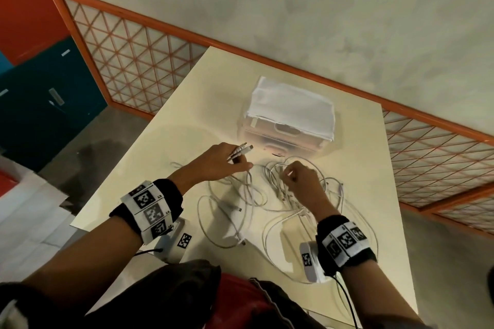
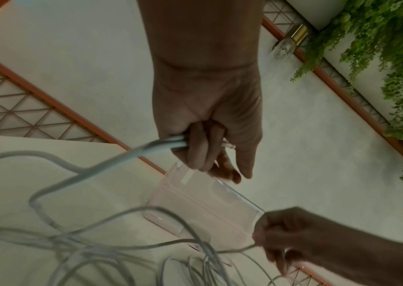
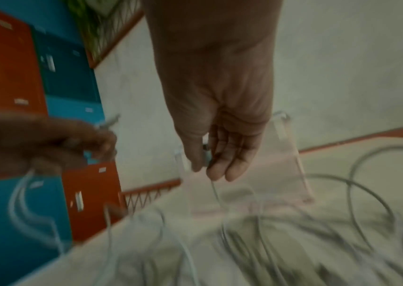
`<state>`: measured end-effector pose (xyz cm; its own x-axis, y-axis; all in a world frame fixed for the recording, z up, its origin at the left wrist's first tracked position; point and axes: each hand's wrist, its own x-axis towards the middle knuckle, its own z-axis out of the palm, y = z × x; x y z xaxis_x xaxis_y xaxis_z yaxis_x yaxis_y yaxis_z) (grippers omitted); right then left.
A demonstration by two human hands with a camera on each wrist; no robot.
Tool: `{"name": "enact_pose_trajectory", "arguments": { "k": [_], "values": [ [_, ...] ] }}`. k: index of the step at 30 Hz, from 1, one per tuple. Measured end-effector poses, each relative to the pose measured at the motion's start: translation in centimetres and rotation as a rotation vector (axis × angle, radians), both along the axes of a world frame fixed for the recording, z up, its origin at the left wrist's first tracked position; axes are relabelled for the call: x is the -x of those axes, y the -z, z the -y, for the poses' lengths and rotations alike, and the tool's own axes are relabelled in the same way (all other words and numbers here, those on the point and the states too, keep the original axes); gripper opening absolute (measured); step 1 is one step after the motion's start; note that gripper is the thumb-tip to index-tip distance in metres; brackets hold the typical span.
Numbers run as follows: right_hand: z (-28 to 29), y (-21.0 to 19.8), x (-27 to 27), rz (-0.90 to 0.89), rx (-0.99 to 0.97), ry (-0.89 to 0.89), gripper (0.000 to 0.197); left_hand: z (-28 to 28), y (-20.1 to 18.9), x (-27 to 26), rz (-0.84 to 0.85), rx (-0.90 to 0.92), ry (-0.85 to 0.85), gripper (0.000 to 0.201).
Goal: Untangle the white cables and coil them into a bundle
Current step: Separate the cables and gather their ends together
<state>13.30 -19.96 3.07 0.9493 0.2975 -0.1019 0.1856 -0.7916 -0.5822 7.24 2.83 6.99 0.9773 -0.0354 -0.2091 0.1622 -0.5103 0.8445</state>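
Nearest the lens: black wristbands with white coded marker tiles [image 1: 151, 208], no readable writing. Beyond, cream rectangular table [image 1: 369, 168], bare toward its left edge and far right corner. Clear plastic box under a white cloth [image 1: 291, 112] near the far edge. Tangled white cables [image 1: 267, 203] sprawled mid-table in loose loops, no single axis. Left hand [image 1: 216, 160] clenched round several cable ends [image 1: 242, 151], connectors pointing away toward the box. Right hand [image 1: 302, 179] pinching one thin strand [image 3: 213, 188] above the tangle, strand trailing down into it.
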Motion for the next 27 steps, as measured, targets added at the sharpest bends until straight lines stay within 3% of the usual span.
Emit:
{"name": "enact_pose_trajectory", "arguments": {
  "k": [3, 7, 10, 14, 16, 18, 19, 21, 23, 27],
  "values": [
    [-0.4, -4.9, -0.2, -0.083, -0.273, -0.064, 0.01, 0.6, -0.7, -0.1, 0.006, 0.17, -0.014, 0.028],
    [-1.7, -10.0, 0.6, -0.096, -0.474, -0.158, 0.011, 1.9, -2.0, -0.2, 0.076, 0.284, 0.044, 0.04],
    [-3.0, -11.9, 1.3, -0.162, -0.585, -0.191, 0.007, 3.0, -2.6, -0.3, 0.125, 0.352, 0.079, 0.034],
    [-4.0, -12.7, 1.1, -0.095, -0.766, -0.096, 0.021, 4.0, -3.4, 0.1, 0.117, 0.387, 0.133, 0.017],
    [-4.2, -12.3, 1.1, -0.035, -0.805, -0.051, 0.017, 4.1, -3.6, 0.2, 0.137, 0.356, 0.109, 0.028],
    [-4.2, -11.2, 1.3, 0.005, -0.737, -0.034, 0.016, 4.1, -4.0, 0.5, 0.177, 0.347, 0.073, 0.032],
    [-4.1, -10.4, 1.6, -0.026, -0.661, -0.06, 0.025, 3.9, -4.0, 0.4, 0.205, 0.364, 0.046, 0.031],
    [-3.7, -8.9, 2.2, -0.189, -0.464, -0.197, 0.05, 3.7, -4.2, 0.1, 0.269, 0.422, -0.017, 0.028],
    [-2.9, -7.8, 2.7, -0.318, -0.283, -0.309, 0.062, 3.2, -4.4, -0.3, 0.332, 0.526, -0.062, 0.03],
    [1.1, -5.6, 2.2, -0.363, -0.234, -0.253, 0.048, 1.5, -4.5, -0.9, 0.4, 0.752, -0.281, 0.04]
  ]
}}
